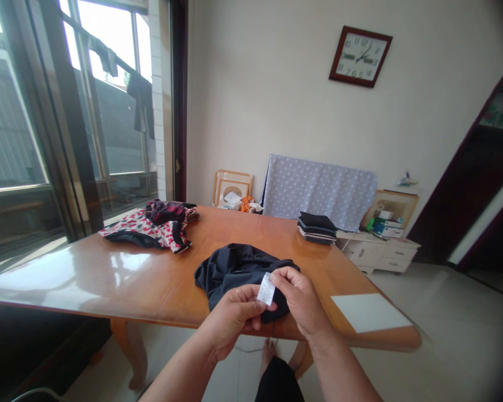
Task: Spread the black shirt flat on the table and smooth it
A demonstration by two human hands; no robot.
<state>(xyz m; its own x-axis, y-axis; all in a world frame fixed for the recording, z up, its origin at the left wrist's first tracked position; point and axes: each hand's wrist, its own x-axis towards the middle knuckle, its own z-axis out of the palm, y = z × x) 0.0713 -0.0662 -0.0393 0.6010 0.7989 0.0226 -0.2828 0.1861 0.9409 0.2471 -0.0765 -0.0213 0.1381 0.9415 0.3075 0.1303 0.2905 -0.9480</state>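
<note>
A dark navy garment [235, 271] lies crumpled on the wooden table [121, 279] near its front edge. A small white label [267, 289] sticks up from the garment's near end. My left hand [230, 318] pinches the garment just left of the label. My right hand [302, 298] grips the cloth at the label's right side, thumb and fingers closed. Both hands hover at the table's front edge.
A heap of red-and-white patterned clothes [151, 229] lies at the table's left. A stack of folded dark clothes [317, 227] sits at the far right, a white sheet [369, 311] at the near right corner. Behind stand a polka-dot covered object [318, 190] and a low cabinet [377, 251].
</note>
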